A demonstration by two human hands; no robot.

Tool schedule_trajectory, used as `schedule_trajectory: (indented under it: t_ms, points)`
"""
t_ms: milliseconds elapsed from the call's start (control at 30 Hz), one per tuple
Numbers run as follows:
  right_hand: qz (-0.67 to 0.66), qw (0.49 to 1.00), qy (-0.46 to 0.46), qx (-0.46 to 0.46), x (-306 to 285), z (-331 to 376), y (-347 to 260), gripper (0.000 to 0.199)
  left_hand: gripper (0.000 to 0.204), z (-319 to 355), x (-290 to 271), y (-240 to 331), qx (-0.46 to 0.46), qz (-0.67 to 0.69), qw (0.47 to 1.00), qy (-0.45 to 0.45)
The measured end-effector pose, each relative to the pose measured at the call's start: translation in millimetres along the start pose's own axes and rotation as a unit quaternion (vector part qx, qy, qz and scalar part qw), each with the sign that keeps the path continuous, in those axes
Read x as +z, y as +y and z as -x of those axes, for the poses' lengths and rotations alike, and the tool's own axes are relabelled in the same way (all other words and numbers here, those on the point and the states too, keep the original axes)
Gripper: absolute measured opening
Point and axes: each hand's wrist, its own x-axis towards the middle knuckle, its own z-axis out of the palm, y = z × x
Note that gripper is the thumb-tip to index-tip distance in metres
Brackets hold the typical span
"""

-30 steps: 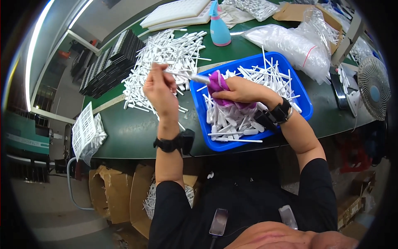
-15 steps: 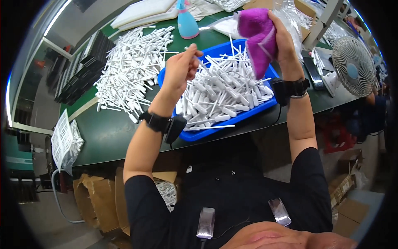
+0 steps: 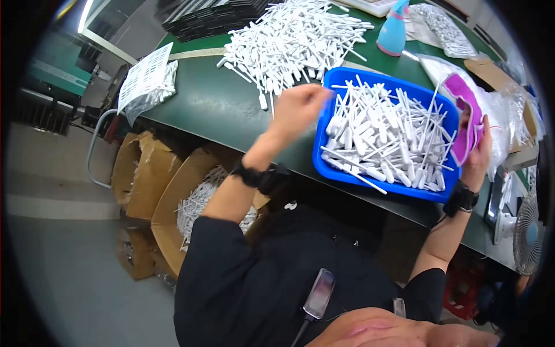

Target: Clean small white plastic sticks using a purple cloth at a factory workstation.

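Wkshp: green bench (image 3: 199,95), wht pcs pile (image 3: 295,43), 1 blue tub (image 3: 341,175).

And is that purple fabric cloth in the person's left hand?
No, the right hand is holding the purple fabric cloth, at the right side of the blue plastic tub.

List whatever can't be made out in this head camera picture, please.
In the head view:
Left hand: fingertips blurred; whether they hold anything is unclear.
Right hand: partly hidden behind the purple fabric cloth.
Blue rectangular plastic tub: its floor is covered by white slim-stemmed plastic droppers.
Stack of black flat trays: cut off by the top edge.
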Motion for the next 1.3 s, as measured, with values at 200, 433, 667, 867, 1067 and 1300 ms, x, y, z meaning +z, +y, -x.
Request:
schedule_trajectory:
  t_ms: [200,433,667,867,1067,1300]
  points:
    - [-0.014,1.0,-0.014,-0.019,36,-6,26,0.041,0.026,47,-76,-68,-0.026,-0.327,0.935,0.137]
    - [-0.032,0.999,-0.013,0.027,117,-18,86,0.043,0.029,29,-49,-63,-0.031,-0.4,0.915,0.049]
    - [-0.036,0.996,0.015,0.076,128,-41,114,0.046,0.026,32,-95,-64,-0.184,-0.133,0.974,-0.004]
    - [0.009,0.995,0.084,0.059,142,-53,125,0.046,0.025,26,-53,-36,-0.178,0.286,0.942,-0.002]
    - [0.0,0.994,0.102,0.034,136,-52,139,0.049,0.024,18,-23,-30,-0.213,0.414,0.885,-0.011]
    - [0.026,0.992,0.124,-0.003,145,-51,142,0.05,0.025,9,-4,-18,-0.216,0.412,0.885,-0.03]
